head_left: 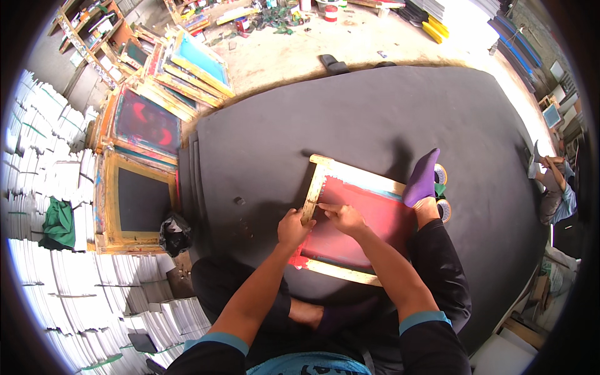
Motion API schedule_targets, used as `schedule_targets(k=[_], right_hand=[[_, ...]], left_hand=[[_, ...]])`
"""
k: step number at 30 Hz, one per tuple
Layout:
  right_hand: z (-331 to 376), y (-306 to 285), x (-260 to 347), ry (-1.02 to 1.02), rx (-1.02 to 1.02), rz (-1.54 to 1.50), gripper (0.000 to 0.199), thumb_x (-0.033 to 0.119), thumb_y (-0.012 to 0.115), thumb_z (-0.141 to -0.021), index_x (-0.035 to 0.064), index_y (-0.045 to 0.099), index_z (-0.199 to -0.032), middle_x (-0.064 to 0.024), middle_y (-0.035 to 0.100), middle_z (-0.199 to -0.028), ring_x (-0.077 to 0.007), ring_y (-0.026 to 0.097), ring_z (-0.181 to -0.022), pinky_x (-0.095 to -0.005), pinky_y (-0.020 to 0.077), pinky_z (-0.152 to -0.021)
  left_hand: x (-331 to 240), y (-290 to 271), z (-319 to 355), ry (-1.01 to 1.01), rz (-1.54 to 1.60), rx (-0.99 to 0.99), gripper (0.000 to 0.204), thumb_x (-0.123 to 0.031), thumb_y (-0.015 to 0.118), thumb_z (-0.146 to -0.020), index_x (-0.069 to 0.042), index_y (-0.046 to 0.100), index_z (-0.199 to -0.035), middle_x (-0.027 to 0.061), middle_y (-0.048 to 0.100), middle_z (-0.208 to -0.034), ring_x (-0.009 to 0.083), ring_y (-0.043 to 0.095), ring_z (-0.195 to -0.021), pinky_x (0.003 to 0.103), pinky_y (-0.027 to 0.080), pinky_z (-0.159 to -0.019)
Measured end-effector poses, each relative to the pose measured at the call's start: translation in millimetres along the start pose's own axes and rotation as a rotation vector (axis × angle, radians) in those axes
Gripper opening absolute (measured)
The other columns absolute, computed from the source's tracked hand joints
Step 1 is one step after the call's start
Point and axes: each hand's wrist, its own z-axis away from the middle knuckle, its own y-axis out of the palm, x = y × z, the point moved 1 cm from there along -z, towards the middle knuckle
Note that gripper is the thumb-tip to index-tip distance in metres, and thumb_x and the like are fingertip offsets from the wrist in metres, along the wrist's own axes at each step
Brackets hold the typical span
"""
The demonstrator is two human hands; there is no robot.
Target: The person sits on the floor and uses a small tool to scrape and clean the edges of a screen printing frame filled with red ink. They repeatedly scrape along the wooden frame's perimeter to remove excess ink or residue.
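A wooden screen-printing frame [357, 172] with red-stained mesh [362, 212] lies tilted in front of me on a dark grey sheet. Closed round its left wooden bar is my left hand [292, 229]. My right hand [345, 219] reaches over the mesh, index finger stretched to the inner edge of that bar, the other fingers curled. A thin dark mark or sliver shows on the bar by that fingertip; whether the fingers pinch it is too small to tell. My foot in a purple sock [422, 178] rests against the frame's right side.
Two tape rolls [444, 211] lie beyond my foot. More printing frames [140, 122] lean at the left, near a black plastic bag [175, 234] and stacked white sheets [75, 281]. The grey sheet stack [262, 137] spreads around me. Another person [556, 187] sits at far right.
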Motion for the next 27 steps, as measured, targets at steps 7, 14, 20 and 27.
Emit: schedule_targets(k=[7, 14, 20, 27], right_hand=[[-18.8, -14.6, 2.5, 0.259, 0.217, -0.428, 0.034, 0.028, 0.065, -0.102, 0.0271, 0.072, -0.135, -0.0132, 0.077, -0.120, -0.0289, 0.075, -0.106, -0.0422, 0.0602, -0.090], [-0.4, 12.6, -3.2, -0.080, -0.164, 0.215, 0.034, 0.030, 0.063, -0.103, 0.0309, 0.072, -0.135, -0.0118, 0.079, -0.106, -0.0266, 0.077, -0.092, -0.0412, 0.0614, -0.077], [-30.9, -11.8, -18.3, 0.245, 0.304, -0.567, 0.038, 0.033, 0.061, -0.107, 0.0251, 0.066, -0.144, -0.0014, 0.061, -0.075, -0.0108, 0.050, -0.055, -0.0313, 0.0424, -0.049], [-17.3, -26.8, 0.7, 0.514, 0.463, -0.827, 0.040, 0.036, 0.058, -0.109, 0.0241, 0.063, -0.147, -0.0005, 0.055, -0.075, -0.0082, 0.043, -0.052, -0.0278, 0.0362, -0.046]], left_hand=[[0.1, -6.4, 1.2, -0.050, 0.046, 0.035, 0.043, -0.038, 0.084, -0.080, -0.009, 0.072, -0.110, 0.0119, 0.066, -0.099, 0.0362, 0.070, -0.092, 0.049, 0.057, -0.079], [-3.0, -7.0, 2.9, -0.032, 0.046, 0.022, 0.044, -0.039, 0.084, -0.080, -0.009, 0.072, -0.110, 0.0110, 0.066, -0.098, 0.0359, 0.070, -0.091, 0.049, 0.057, -0.079], [-3.8, -2.2, 2.3, -0.041, 0.085, 0.012, 0.044, -0.040, 0.083, -0.081, -0.010, 0.071, -0.111, 0.0111, 0.066, -0.099, 0.0363, 0.070, -0.091, 0.049, 0.057, -0.079], [-4.1, -4.9, 2.1, -0.053, 0.067, 0.037, 0.045, -0.039, 0.083, -0.082, -0.011, 0.071, -0.115, 0.0118, 0.066, -0.101, 0.0369, 0.070, -0.094, 0.050, 0.057, -0.081]])
